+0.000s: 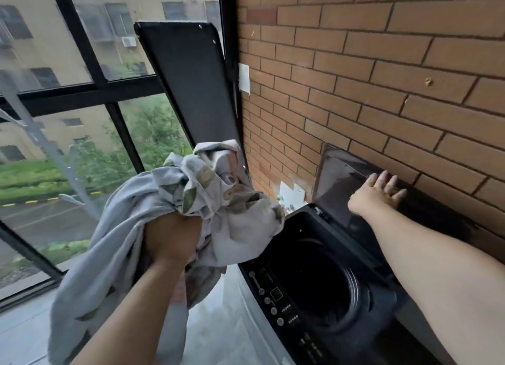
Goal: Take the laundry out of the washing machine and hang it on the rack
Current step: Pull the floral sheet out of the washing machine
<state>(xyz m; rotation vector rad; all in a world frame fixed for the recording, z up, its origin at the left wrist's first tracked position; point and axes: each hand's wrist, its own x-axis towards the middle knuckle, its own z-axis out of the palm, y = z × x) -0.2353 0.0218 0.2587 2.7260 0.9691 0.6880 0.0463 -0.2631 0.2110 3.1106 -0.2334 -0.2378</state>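
Laundry (175, 201) is out, bunched in the left hand's (172, 233) fist; right hand (378, 191), fingers spread, presses the washer (314, 296) lid (347, 179). Drum looks empty; hanging remains.

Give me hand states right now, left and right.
Left hand: closed, gripping the bundled laundry.
Right hand: open, fingers spread flat on the raised washer lid, holding nothing.
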